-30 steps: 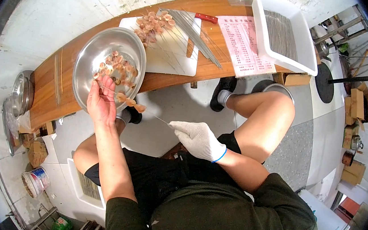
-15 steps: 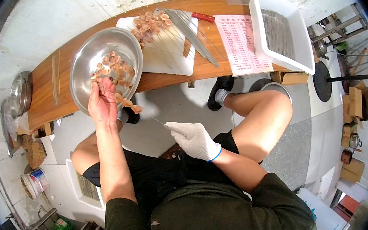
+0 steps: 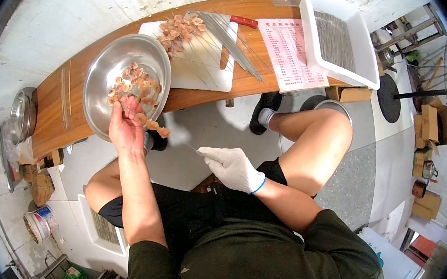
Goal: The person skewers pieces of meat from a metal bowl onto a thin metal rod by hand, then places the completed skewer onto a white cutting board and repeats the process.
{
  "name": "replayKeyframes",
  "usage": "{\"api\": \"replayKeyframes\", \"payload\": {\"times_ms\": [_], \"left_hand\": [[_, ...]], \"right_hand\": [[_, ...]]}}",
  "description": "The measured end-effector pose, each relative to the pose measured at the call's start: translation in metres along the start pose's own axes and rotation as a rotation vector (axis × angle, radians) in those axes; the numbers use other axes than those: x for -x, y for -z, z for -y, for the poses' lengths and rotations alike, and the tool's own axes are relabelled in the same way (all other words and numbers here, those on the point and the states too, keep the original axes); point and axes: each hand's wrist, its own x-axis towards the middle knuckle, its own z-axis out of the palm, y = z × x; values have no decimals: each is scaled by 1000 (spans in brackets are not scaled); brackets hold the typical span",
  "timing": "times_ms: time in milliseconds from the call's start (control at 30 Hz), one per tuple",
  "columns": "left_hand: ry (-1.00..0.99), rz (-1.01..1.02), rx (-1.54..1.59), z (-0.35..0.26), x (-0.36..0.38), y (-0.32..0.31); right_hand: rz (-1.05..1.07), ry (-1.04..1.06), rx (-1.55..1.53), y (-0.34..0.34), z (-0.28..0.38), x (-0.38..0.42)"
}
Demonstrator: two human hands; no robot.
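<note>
My right hand (image 3: 230, 167), in a white knit glove, is closed on the end of a thin metal skewer (image 3: 186, 145). Toward its far end the skewer carries several pinkish-brown meat pieces (image 3: 152, 125). My bare left hand (image 3: 126, 128) is over the near rim of a steel bowl (image 3: 99, 66), palm up, with its fingertips pinched at a small meat piece near the skewer's tip. Fingers partly hide that piece. More loose round meat pieces (image 3: 133, 73) lie in the bowl.
A white cutting board (image 3: 216, 79) bears loaded skewers (image 3: 180, 29) and bare metal skewers (image 3: 236, 48). Behind them lies a red-handled knife (image 3: 244, 21). A pink printed sheet (image 3: 282, 47) is beside a white bin (image 3: 370, 68) of skewers. Stacked metal bowls (image 3: 23, 113) stand at the far left.
Both hands stay in nearly the same places, with the loaded skewer still between them. The whole view has shifted slightly; the left fingers have moved a little at the meat.
</note>
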Motion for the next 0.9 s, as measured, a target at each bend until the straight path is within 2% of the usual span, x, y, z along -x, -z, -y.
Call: {"api": "replayKeyframes", "payload": {"times_ms": [167,467,567,767,900], "left_hand": [[50,113,57,2,-4,6],[-8,15,-26,8,10,-9],[-1,61,-11,9,10,-8],[22,2,-20,10,18,-18],[12,65,-33,14,15,-11]], "right_hand": [[2,29,60,-1,-1,0],[-36,91,73,-2,-4,-3],[-21,66,73,-2,-2,-4],[-50,65,13,-3,-4,-6],[-41,72,35,-3,-5,-8]]}}
